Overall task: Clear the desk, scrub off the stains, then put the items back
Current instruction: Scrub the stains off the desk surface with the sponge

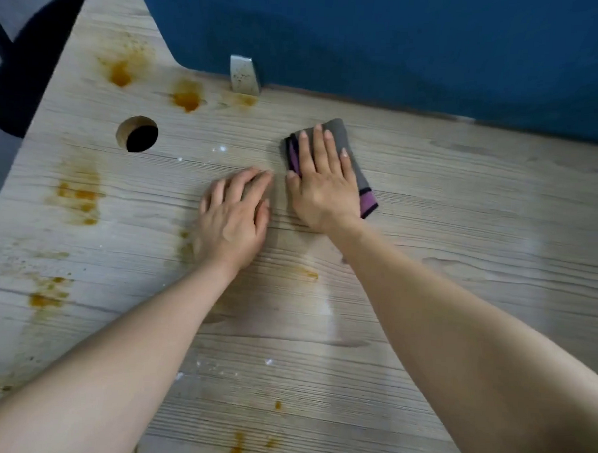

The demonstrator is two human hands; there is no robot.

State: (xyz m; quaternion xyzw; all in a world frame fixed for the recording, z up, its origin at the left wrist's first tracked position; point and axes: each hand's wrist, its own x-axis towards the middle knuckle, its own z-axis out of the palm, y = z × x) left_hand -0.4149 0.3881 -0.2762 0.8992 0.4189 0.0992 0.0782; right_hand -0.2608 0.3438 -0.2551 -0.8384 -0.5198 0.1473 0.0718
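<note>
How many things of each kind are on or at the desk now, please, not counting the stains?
Hands: 2, the left hand bare on the desk, the right hand flat on the cloth
Cloth: 1
Cable hole: 1
Metal bracket: 1
Total: 5

Your two bare forearms reach forward from the bottom corners and draw in toward each other at the middle. Your left hand [234, 214] lies palm down, fingers loosely bent and angled to the right, the thumb tucked along its right edge. Your right hand [322, 181] sits just beside it, a little farther forward, palm down, with four straight fingers spread slightly and the thumb pointing left.
</note>
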